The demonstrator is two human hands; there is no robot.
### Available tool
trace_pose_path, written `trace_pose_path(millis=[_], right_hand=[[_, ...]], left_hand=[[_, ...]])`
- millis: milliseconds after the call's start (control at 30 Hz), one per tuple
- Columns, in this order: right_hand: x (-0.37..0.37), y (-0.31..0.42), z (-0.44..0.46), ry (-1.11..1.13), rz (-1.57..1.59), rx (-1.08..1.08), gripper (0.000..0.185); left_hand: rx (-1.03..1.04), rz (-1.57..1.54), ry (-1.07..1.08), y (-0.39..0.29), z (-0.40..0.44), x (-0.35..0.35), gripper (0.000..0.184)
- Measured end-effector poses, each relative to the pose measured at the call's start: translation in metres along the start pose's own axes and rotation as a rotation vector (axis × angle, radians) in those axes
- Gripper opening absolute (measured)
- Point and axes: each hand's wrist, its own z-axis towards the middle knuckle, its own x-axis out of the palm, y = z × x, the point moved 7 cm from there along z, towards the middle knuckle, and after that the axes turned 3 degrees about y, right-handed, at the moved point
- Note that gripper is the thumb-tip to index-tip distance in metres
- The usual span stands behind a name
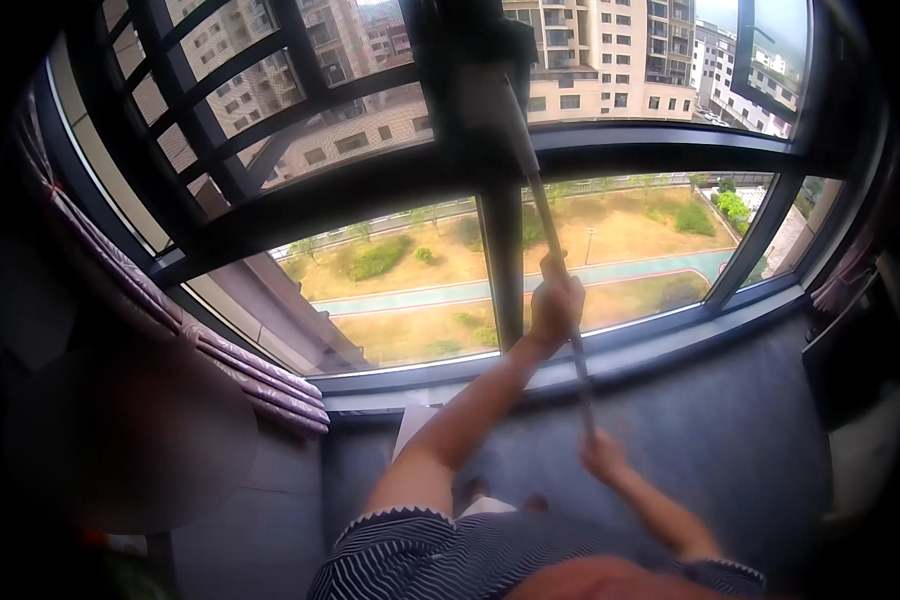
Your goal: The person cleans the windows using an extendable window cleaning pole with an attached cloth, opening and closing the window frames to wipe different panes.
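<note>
A long slim pole (543,205) rises from near my body toward the upper part of the window. Its top end meets a dark, blurred shape (475,50) in front of the frame, whose kind I cannot make out. My left hand (558,305) is wrapped round the middle of the pole, arm stretched forward. Lower down, my right hand (602,455) grips the pole near its bottom end, with that elbow bent. Behind the pole stands the window (400,275), with dark frame bars and large panes.
Purple patterned curtains (235,365) are gathered at the left. A white object (413,430) stands below the sill, left of my feet. Dark grey floor (730,420) spreads beneath me. At lower left, a round blurred patch (130,440) hides what is there. Outside are buildings and grass.
</note>
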Motion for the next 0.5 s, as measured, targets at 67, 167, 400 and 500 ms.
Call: trace_pose_path(millis=[67,167,400,500], right_hand=[[0.011,-0.011,-0.018,0.077,0.039,0.084,0.021],[0.007,-0.014,-0.019,0.038,0.054,0.089,0.019],[0.003,-0.01,0.008,-0.04,0.138,-0.026,0.018],[-0.002,-0.005,0.02,-0.062,0.191,-0.124,0.016]], left_hand=[[-0.042,0.034,0.018,0.007,-0.021,0.007,0.03],[-0.055,0.031,0.029,0.001,-0.022,0.009,0.032],[0.142,0.044,0.065,-0.051,-0.013,0.016,0.038],[0.22,0.064,0.065,-0.074,-0.006,0.009,0.039]])
